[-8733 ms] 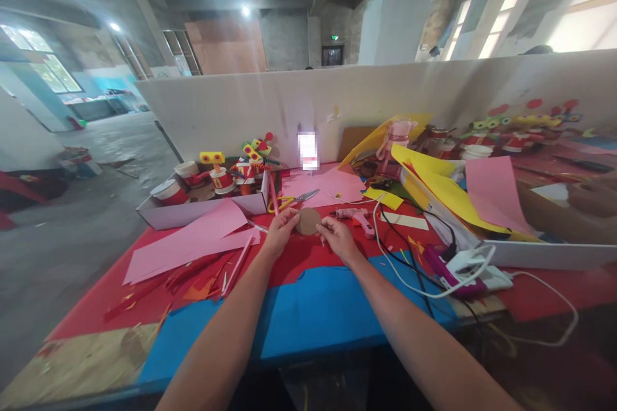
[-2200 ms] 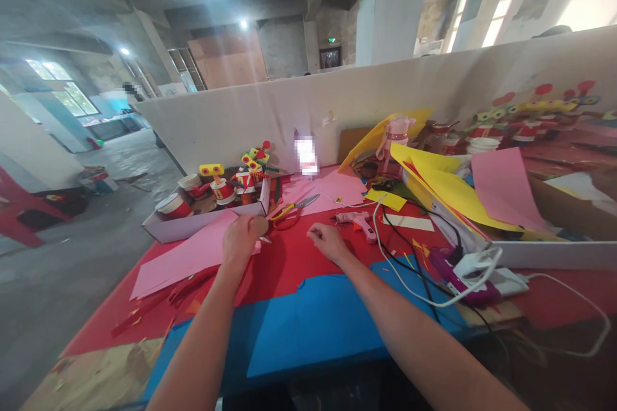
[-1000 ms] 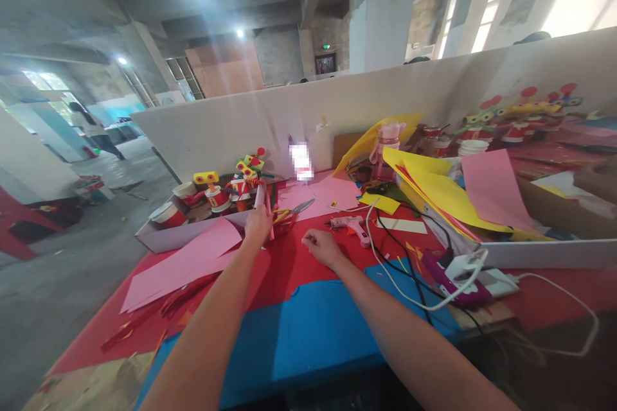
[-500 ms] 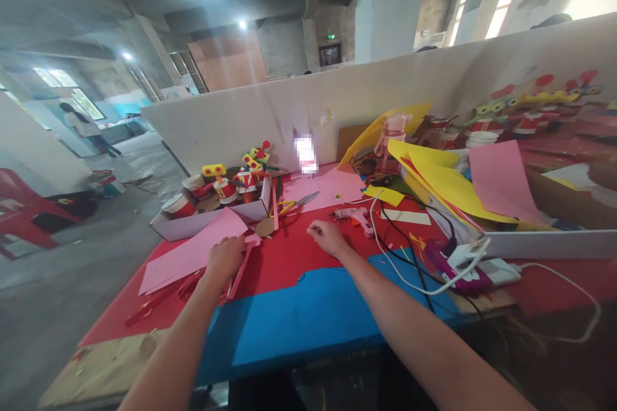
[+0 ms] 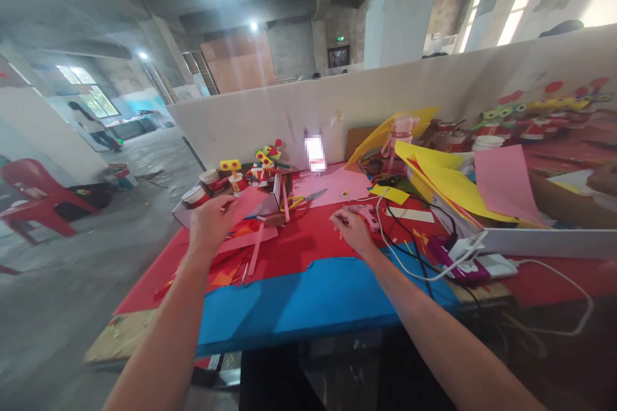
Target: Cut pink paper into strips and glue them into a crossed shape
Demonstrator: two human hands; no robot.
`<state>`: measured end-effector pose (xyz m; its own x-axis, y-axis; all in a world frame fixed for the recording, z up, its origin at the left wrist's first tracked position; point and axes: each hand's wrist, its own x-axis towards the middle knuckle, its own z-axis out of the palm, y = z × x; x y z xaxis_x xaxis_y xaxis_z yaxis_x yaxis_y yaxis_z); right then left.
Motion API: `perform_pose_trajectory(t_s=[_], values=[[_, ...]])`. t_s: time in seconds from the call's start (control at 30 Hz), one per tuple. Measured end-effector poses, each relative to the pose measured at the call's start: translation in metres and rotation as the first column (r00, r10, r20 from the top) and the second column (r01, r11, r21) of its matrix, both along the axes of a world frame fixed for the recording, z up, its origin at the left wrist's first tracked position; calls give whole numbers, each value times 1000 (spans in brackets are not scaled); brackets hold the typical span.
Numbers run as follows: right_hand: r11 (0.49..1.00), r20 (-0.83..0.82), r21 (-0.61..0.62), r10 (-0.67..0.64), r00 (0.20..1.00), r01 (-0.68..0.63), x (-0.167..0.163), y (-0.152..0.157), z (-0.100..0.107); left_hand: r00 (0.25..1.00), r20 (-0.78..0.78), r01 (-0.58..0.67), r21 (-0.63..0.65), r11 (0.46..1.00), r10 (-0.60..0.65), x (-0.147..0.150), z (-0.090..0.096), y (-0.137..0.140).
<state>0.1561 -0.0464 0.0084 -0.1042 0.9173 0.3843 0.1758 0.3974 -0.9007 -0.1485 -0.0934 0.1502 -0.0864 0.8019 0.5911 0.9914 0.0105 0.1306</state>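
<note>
Mid-frame is covered by red sheeting [image 5: 299, 244]; at left, pink paper [image 5: 249, 203] is pinched by the left hand [image 5: 210, 221]; the right hand [image 5: 351, 228] is loosely spread. Likely light and creasable, the paper is best held by its edges.

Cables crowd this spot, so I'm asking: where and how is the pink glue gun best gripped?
Probably by the handle of the glue gun, from above on the near side: it lies flat, with the handle angled down and right in the picture. A white cable runs close on the handle's right, and the right hand hides the front end.
</note>
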Motion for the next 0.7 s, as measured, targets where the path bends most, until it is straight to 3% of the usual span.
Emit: perform_pose_trajectory(t_s=[0.07, 0.1, 0.17, 0.23, 0.37, 0.47, 0.57, 0.63, 0.7], values=[[987, 4, 107, -125, 992, 124, 11, -21, 11, 991, -54, 126, 139, 982, -120, 34, -11, -14], [965, -6, 168, -203, 979, 201, 16, -32, 15, 976, -117, 202, 147, 968, -185, 54, -22, -21], [902, -7, 279, -341, 940, 329, 24, -51, 20, 907, -249, 355, 24, 935, -338, 95, -51, -32], [867, 45, 349, -395, 918, 356, 30, -65, 19, 823, -315, 442, -167, 881, -473, 132, -85, -39], [892, 219, 400, -314, 924, 208, 35, -73, 4, 760, -299, 457, -385, 802, -577, 177, -134, -46], [936, 338, 346, -192, 921, 68, 34, -68, -15, 770, -224, 479, -417, 773, -598, 179, -139, -46], [969, 403, 241, -142, 904, 45, 30, -63, -30, 786, -53, 544, -416, 729, -617, 156, -123, -40], [982, 482, 189, -116, 869, 26, 27, -62, -36, 827, 26, 518, -423, 744, -561, 130, -109, -32], [984, 569, 179, -102, 816, -3, 26, -62, -39, 888, -8, 399, -487, 777, -461, 103, -99, -24]])
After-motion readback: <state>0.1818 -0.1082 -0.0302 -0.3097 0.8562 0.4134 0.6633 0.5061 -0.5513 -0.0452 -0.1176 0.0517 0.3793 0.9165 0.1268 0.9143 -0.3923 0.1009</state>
